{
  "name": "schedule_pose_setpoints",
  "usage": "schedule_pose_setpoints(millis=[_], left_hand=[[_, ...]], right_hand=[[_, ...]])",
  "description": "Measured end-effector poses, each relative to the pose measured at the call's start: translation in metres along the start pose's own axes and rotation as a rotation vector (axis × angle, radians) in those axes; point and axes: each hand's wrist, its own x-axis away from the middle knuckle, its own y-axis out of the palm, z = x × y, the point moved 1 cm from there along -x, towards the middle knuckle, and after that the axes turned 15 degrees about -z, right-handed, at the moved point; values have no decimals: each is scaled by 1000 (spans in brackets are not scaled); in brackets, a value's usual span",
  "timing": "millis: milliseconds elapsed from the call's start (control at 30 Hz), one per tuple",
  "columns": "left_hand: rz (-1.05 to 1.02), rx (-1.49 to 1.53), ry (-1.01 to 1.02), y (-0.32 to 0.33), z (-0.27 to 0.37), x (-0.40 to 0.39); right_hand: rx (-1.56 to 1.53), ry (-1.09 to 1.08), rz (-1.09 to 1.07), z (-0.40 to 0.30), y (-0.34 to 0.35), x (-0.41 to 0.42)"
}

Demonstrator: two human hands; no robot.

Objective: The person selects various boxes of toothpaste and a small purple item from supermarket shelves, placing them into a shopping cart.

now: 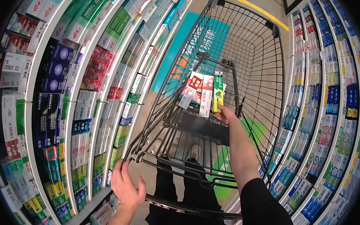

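Observation:
In the head view, my right hand (227,116) reaches into the wire shopping cart (206,133) and grips the lower end of a green and yellow Darlie toothpaste box (218,93). Left of it lies a white and red toothpaste box (206,98). Further left, more red and white boxes (192,88) partly overlap on the cart's wire seat area. My left hand (128,185) is at the cart's near left corner, above the black handlebar (192,211). Its fingers are spread and hold nothing; whether they touch the frame is unclear.
Shelves (97,46) packed with boxed toothpaste and price tags curve along the left. More stocked shelves (318,128) line the right side. My shoe (194,151) shows through the wires. Teal (170,59) and green floor graphics (224,184) lie under the cart, with yellow floor tape (250,4) beyond.

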Motion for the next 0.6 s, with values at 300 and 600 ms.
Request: schedule_pose_setpoints(millis=[300, 600], left_hand=[[27, -57, -17, -8, -1, 10], [90, 37, -9, -4, 14, 19]], right_hand=[[565, 7, 62, -49, 29, 28], [955, -278, -272, -90, 29, 268]])
